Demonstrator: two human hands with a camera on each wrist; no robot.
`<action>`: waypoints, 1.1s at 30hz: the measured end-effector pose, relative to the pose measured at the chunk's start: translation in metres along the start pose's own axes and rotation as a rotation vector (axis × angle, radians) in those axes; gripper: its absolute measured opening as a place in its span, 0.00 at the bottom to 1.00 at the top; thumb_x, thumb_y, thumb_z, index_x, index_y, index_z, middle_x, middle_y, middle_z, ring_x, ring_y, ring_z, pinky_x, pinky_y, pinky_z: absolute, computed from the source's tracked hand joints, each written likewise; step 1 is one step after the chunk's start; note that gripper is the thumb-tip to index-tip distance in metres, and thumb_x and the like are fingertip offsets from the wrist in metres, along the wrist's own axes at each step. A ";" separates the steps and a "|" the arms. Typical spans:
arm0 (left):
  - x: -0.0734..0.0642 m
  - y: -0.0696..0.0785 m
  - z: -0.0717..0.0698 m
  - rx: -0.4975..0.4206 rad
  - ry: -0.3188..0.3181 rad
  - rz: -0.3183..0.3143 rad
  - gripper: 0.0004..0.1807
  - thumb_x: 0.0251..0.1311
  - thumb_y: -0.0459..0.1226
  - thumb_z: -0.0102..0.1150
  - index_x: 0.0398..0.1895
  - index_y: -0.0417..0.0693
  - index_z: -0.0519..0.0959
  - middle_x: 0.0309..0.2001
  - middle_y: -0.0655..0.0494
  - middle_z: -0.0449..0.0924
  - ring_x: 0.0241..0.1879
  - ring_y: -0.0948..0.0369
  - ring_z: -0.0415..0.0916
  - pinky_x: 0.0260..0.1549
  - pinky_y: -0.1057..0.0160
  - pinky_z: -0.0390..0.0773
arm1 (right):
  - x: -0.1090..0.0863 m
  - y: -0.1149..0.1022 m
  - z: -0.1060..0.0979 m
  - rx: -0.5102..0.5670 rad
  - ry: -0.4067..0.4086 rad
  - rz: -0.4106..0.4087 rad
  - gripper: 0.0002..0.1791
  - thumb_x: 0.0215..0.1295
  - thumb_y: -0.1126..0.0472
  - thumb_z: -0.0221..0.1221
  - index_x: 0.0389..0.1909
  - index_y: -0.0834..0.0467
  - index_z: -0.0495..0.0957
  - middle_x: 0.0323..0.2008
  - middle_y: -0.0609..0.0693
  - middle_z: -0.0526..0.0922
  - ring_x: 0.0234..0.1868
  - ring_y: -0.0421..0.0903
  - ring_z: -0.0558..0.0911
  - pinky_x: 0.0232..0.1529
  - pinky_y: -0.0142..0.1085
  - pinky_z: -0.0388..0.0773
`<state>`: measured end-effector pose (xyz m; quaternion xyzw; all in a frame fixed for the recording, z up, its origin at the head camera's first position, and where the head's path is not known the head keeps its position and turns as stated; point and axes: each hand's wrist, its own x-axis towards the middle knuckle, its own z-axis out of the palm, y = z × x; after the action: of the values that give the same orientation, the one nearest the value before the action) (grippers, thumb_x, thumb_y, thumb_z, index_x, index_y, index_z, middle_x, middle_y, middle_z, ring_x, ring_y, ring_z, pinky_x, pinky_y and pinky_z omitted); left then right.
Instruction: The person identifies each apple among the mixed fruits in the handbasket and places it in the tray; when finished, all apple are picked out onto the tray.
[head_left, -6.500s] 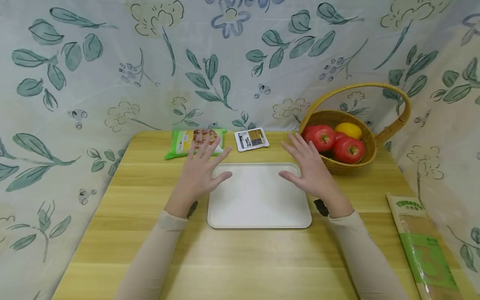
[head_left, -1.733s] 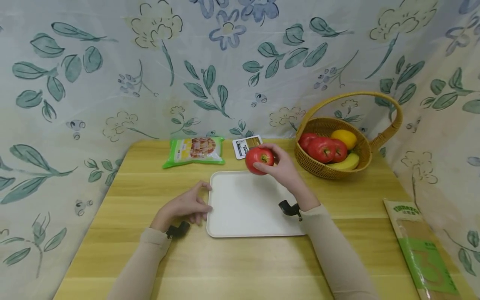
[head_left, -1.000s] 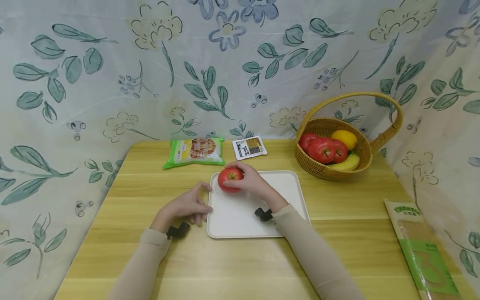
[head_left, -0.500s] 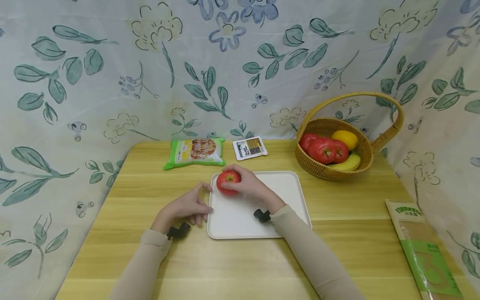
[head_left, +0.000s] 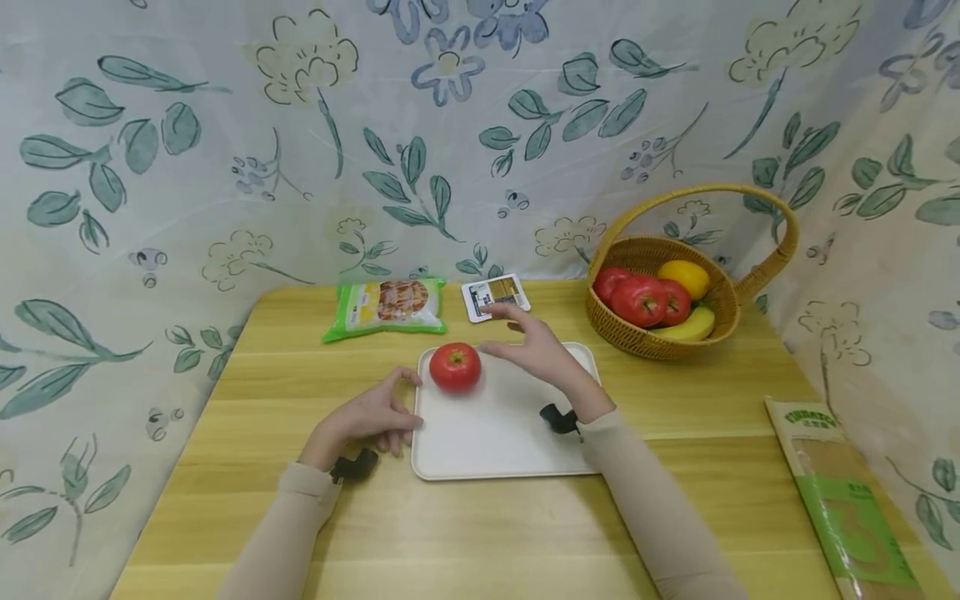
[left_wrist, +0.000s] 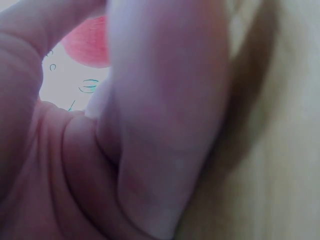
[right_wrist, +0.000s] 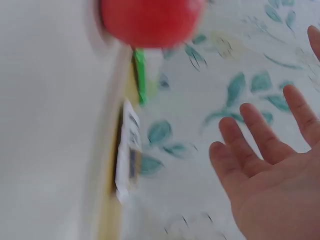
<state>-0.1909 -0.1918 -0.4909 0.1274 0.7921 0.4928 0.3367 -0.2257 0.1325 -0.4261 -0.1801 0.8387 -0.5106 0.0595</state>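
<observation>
A red apple (head_left: 455,367) sits in the far left corner of the white tray (head_left: 510,442). My right hand (head_left: 534,350) is just right of the apple, its fingers and thumb spread apart and holding nothing. In the right wrist view the right hand (right_wrist: 275,175) shows loosely extended fingers, with the apple (right_wrist: 152,20) away from them. My left hand (head_left: 371,415) rests at the tray's left rim, index fingertip and thumb touching it at two spots. The left wrist view shows the left hand (left_wrist: 160,110) close up, part of the apple (left_wrist: 90,45) beyond it.
At the back right stands a wicker basket (head_left: 633,340) with several red fruits, a yellow fruit (head_left: 684,278) and a banana (head_left: 684,325). Behind the tray lie a green food bag (head_left: 388,307) and a small white packet (head_left: 495,296). A long green package (head_left: 847,500) lies at the right.
My right hand brought the red apple leftward over the tray, set it in the far left corner, then let go and drew back right. The left hand moved to the tray's left rim.
</observation>
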 end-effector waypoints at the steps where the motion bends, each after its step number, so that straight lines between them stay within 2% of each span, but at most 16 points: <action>1: 0.000 0.000 0.000 0.001 0.001 -0.001 0.39 0.65 0.42 0.72 0.70 0.55 0.57 0.25 0.50 0.87 0.16 0.59 0.81 0.15 0.65 0.78 | -0.004 -0.002 -0.009 -0.006 0.030 -0.014 0.35 0.70 0.52 0.70 0.75 0.49 0.71 0.75 0.53 0.74 0.79 0.57 0.68 0.82 0.57 0.61; 5: -0.002 0.001 0.000 0.004 0.004 0.002 0.39 0.65 0.42 0.72 0.70 0.54 0.57 0.25 0.51 0.87 0.15 0.60 0.81 0.15 0.65 0.78 | -0.021 -0.006 -0.048 -0.049 0.151 -0.073 0.37 0.69 0.55 0.71 0.76 0.50 0.70 0.77 0.53 0.71 0.80 0.56 0.67 0.82 0.57 0.60; 10: -0.003 0.002 0.000 0.005 0.003 0.005 0.39 0.65 0.42 0.72 0.71 0.55 0.57 0.25 0.51 0.87 0.16 0.60 0.81 0.16 0.65 0.79 | -0.042 0.002 -0.094 -0.083 0.286 -0.155 0.36 0.66 0.64 0.72 0.74 0.54 0.71 0.78 0.54 0.70 0.81 0.58 0.64 0.82 0.62 0.57; 13: -0.004 0.001 0.000 -0.002 0.002 0.006 0.39 0.65 0.42 0.72 0.70 0.54 0.57 0.25 0.51 0.87 0.15 0.60 0.81 0.15 0.65 0.78 | -0.051 0.011 -0.119 -0.083 0.354 -0.139 0.38 0.65 0.66 0.73 0.75 0.53 0.70 0.78 0.55 0.69 0.82 0.60 0.63 0.81 0.66 0.57; 17: -0.004 0.000 0.000 -0.008 -0.001 0.010 0.39 0.65 0.42 0.72 0.70 0.54 0.56 0.25 0.51 0.87 0.15 0.60 0.81 0.15 0.65 0.78 | -0.061 0.026 -0.143 -0.077 0.409 -0.027 0.42 0.66 0.61 0.73 0.78 0.47 0.66 0.80 0.53 0.65 0.78 0.62 0.66 0.74 0.69 0.66; 21: -0.003 -0.001 0.000 -0.004 -0.003 0.025 0.38 0.66 0.41 0.72 0.70 0.53 0.57 0.24 0.51 0.86 0.15 0.60 0.81 0.15 0.64 0.79 | -0.067 0.042 -0.158 -0.080 0.421 0.092 0.43 0.68 0.53 0.72 0.80 0.42 0.62 0.81 0.51 0.62 0.73 0.61 0.69 0.72 0.65 0.71; 23: -0.002 -0.001 0.000 -0.001 -0.003 0.032 0.38 0.66 0.41 0.72 0.70 0.52 0.57 0.24 0.51 0.86 0.15 0.60 0.81 0.15 0.64 0.79 | -0.070 0.047 -0.162 -0.097 0.419 0.129 0.44 0.68 0.50 0.72 0.81 0.40 0.61 0.80 0.53 0.64 0.70 0.59 0.71 0.68 0.52 0.75; 26: -0.002 -0.001 0.001 0.003 -0.001 0.033 0.38 0.66 0.41 0.72 0.70 0.53 0.57 0.24 0.52 0.86 0.15 0.60 0.81 0.15 0.64 0.79 | -0.070 0.055 -0.165 -0.108 0.409 0.161 0.47 0.68 0.47 0.72 0.82 0.40 0.57 0.76 0.59 0.66 0.69 0.60 0.72 0.68 0.51 0.76; 28: -0.001 -0.001 0.001 0.007 0.001 0.030 0.38 0.66 0.42 0.72 0.70 0.53 0.57 0.24 0.51 0.86 0.15 0.60 0.81 0.15 0.64 0.79 | -0.070 0.059 -0.167 -0.117 0.400 0.165 0.48 0.68 0.48 0.72 0.83 0.41 0.56 0.77 0.61 0.64 0.71 0.62 0.70 0.70 0.54 0.76; 30: 0.000 -0.001 0.001 0.012 0.002 0.027 0.38 0.66 0.42 0.72 0.70 0.53 0.57 0.24 0.52 0.86 0.15 0.59 0.81 0.15 0.64 0.79 | -0.070 0.064 -0.168 -0.117 0.391 0.162 0.50 0.68 0.49 0.72 0.84 0.44 0.54 0.79 0.63 0.61 0.74 0.66 0.67 0.73 0.67 0.68; 33: 0.001 -0.002 0.002 0.018 0.000 0.025 0.38 0.66 0.42 0.72 0.70 0.54 0.57 0.25 0.52 0.86 0.15 0.59 0.81 0.15 0.64 0.79 | -0.070 0.069 -0.170 -0.128 0.380 0.160 0.51 0.68 0.50 0.72 0.85 0.46 0.53 0.82 0.64 0.57 0.76 0.69 0.65 0.73 0.71 0.66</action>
<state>-0.1902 -0.1911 -0.4931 0.1404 0.7950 0.4897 0.3292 -0.2257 0.3284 -0.4121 -0.0169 0.8772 -0.4746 -0.0709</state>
